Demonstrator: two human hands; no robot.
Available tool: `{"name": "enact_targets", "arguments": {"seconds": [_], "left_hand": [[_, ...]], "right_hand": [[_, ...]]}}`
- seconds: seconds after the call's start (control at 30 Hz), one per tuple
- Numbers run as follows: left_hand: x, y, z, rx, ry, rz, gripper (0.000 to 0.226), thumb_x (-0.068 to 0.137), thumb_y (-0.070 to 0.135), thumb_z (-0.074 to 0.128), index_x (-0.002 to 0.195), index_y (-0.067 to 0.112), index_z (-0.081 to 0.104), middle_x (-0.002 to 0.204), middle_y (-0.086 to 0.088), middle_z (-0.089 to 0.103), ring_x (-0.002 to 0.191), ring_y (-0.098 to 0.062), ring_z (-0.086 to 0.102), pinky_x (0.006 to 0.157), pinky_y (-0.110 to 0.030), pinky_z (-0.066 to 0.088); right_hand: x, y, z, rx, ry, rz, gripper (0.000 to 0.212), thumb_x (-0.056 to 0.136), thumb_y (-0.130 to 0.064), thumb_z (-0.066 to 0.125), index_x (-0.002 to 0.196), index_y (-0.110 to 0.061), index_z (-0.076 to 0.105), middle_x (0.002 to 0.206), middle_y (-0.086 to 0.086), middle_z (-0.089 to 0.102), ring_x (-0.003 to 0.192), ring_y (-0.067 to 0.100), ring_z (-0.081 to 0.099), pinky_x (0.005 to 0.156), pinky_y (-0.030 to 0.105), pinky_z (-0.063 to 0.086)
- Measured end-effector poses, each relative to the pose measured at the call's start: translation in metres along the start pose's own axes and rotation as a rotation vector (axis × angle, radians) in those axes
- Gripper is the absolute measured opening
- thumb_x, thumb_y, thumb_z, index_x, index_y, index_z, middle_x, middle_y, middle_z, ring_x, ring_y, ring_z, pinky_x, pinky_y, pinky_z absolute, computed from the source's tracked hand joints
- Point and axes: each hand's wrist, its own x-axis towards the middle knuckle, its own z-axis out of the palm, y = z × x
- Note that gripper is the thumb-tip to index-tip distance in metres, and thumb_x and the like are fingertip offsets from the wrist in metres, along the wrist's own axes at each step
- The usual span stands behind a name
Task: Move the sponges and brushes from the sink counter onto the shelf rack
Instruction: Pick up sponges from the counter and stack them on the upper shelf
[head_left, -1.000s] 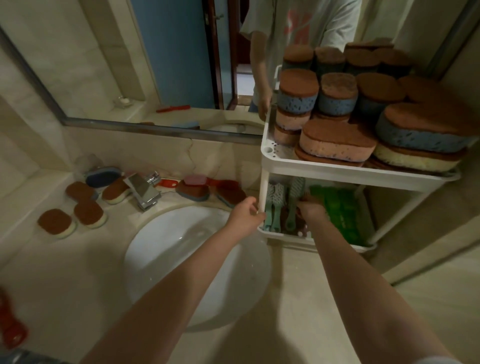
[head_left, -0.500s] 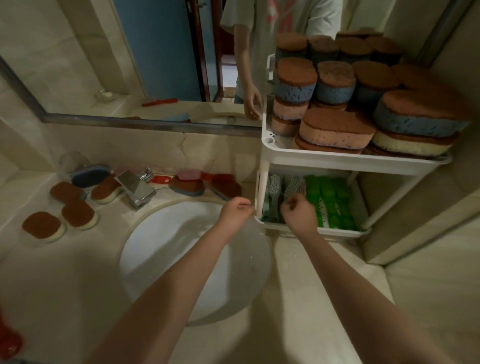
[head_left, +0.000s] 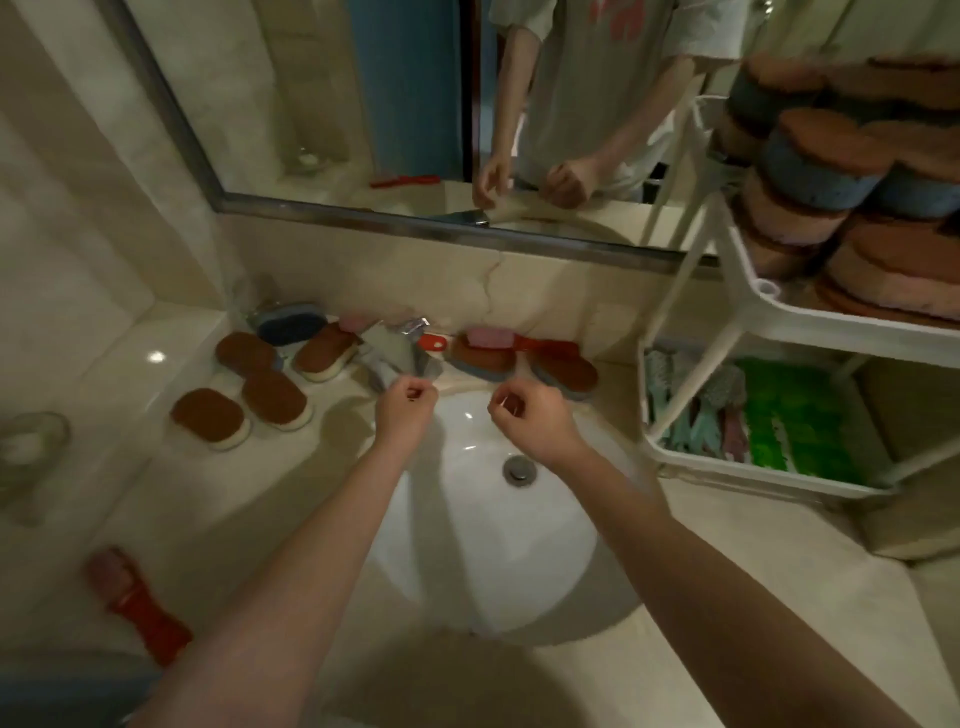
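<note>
Left hand (head_left: 405, 413), right hand (head_left: 532, 423): fingers curled, empty (above sink (head_left: 483, 545)); sponge (head_left: 566, 371) just beyond right.

sponges (head_left: 274, 399) on table (head_left: 218, 519), left of tap (head_left: 400, 348): 5 (4 brown-topped, 1 blue)
sponges right of tap: 2, brown-topped
pink blocks (head_left: 488, 336): 2, one each side of tap; kind unclear
red brushes (head_left: 135, 603) on table: 1 at near-left edge, plus red handles behind right-hand sponges, count unclear
rack (head_left: 753, 467): 1, 2 tiers in view
top-tier sponges (head_left: 821, 161): stacked pile, more than 6; full count hidden
lower-tier brushes (head_left: 696, 421): several, too blurred to count
green pads (head_left: 795, 421): blurred mass, can't count
sink (head_left: 493, 545): 1
drain (head_left: 519, 469): 1
mirror (head_left: 415, 104): 1
</note>
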Motion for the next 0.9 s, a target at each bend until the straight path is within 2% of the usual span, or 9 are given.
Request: {"name": "enact_targets", "arguments": {"seconds": [0.07, 0.23, 0.33, 0.4, 0.5, 0.63, 0.73, 0.8, 0.9], "left_hand": [[0.016, -0.014, -0.035, -0.001, 0.062, -0.017, 0.005, 0.086, 0.009, 0.056, 0.083, 0.011, 0.060, 0.093, -0.016, 0.065, 0.087, -0.029, 0.057, 0.073, -0.027, 0.039], [0.054, -0.056, -0.120, 0.015, 0.188, -0.104, 0.014, 0.089, 0.008, 0.054, 0.100, 0.007, 0.061, 0.098, -0.007, 0.059, 0.091, -0.021, 0.054, 0.077, -0.027, 0.040], [0.080, -0.086, -0.164, 0.130, 0.276, -0.139, 0.029, 0.087, 0.010, 0.056, 0.116, 0.007, 0.061, 0.116, -0.010, 0.062, 0.105, -0.026, 0.057, 0.089, -0.033, 0.045], [0.097, -0.104, -0.188, 0.297, 0.302, -0.141, 0.036, 0.086, 0.015, 0.057, 0.121, 0.008, 0.059, 0.122, -0.013, 0.059, 0.111, -0.029, 0.055, 0.096, -0.039, 0.043], [0.116, -0.123, -0.215, 0.597, 0.246, -0.150, 0.042, 0.088, 0.025, 0.053, 0.128, 0.014, 0.052, 0.138, -0.012, 0.046, 0.126, -0.032, 0.040, 0.106, -0.039, 0.030], [0.127, -0.141, -0.229, 0.756, 0.077, -0.182, 0.051, 0.095, 0.034, 0.042, 0.143, 0.020, 0.034, 0.157, -0.004, 0.016, 0.142, -0.031, 0.012, 0.116, -0.042, 0.015], [0.130, -0.154, -0.233, 0.759, 0.004, -0.177, 0.051, 0.095, 0.038, 0.041, 0.143, 0.021, 0.037, 0.158, -0.003, 0.014, 0.144, -0.030, 0.009, 0.118, -0.042, 0.013], [0.130, -0.160, -0.235, 0.735, 0.049, -0.136, 0.048, 0.092, 0.041, 0.047, 0.135, 0.019, 0.048, 0.155, -0.004, 0.023, 0.142, -0.030, 0.016, 0.117, -0.042, 0.017], [0.128, -0.162, -0.234, 0.630, 0.130, -0.105, 0.036, 0.085, 0.043, 0.060, 0.108, 0.015, 0.061, 0.147, -0.004, 0.034, 0.133, -0.028, 0.032, 0.107, -0.039, 0.029]], "right_hand": [[0.015, -0.026, 0.028, 0.039, -0.052, -0.037, 0.008, 0.083, -0.020, 0.062, 0.089, -0.017, 0.067, 0.068, -0.008, 0.057, 0.070, 0.014, 0.056, 0.067, 0.030, 0.047], [0.050, -0.082, 0.098, 0.015, -0.225, -0.116, 0.022, 0.084, -0.020, 0.063, 0.105, -0.015, 0.066, 0.089, -0.003, 0.066, 0.079, 0.019, 0.061, 0.076, 0.031, 0.050], [0.068, -0.112, 0.135, -0.031, -0.309, -0.150, 0.034, 0.086, -0.018, 0.061, 0.120, -0.015, 0.062, 0.110, 0.004, 0.067, 0.094, 0.021, 0.063, 0.081, 0.027, 0.047], [0.082, -0.129, 0.159, -0.067, -0.378, -0.158, 0.043, 0.089, -0.018, 0.058, 0.131, -0.017, 0.054, 0.122, 0.006, 0.063, 0.106, 0.022, 0.060, 0.088, 0.030, 0.046], [0.102, -0.149, 0.195, -0.159, -0.477, -0.205, 0.053, 0.091, -0.020, 0.054, 0.142, -0.020, 0.041, 0.138, 0.009, 0.052, 0.125, 0.027, 0.051, 0.102, 0.036, 0.042], [0.122, -0.161, 0.242, -0.383, -0.632, -0.241, 0.075, 0.089, -0.024, 0.053, 0.152, -0.031, 0.013, 0.149, 0.013, 0.033, 0.129, 0.035, 0.040, 0.103, 0.042, 0.041], [0.128, -0.160, 0.266, -0.560, -0.674, -0.260, 0.073, 0.089, -0.036, 0.054, 0.150, -0.034, 0.014, 0.154, 0.009, 0.019, 0.136, 0.035, 0.028, 0.105, 0.046, 0.036], [0.131, -0.160, 0.273, -0.572, -0.632, -0.236, 0.073, 0.085, -0.041, 0.059, 0.147, -0.033, 0.021, 0.151, 0.009, 0.024, 0.133, 0.035, 0.030, 0.102, 0.047, 0.037], [0.130, -0.161, 0.280, -0.535, -0.496, -0.214, 0.073, 0.080, -0.047, 0.066, 0.141, -0.025, 0.030, 0.139, 0.011, 0.039, 0.122, 0.033, 0.041, 0.093, 0.045, 0.041]]}}
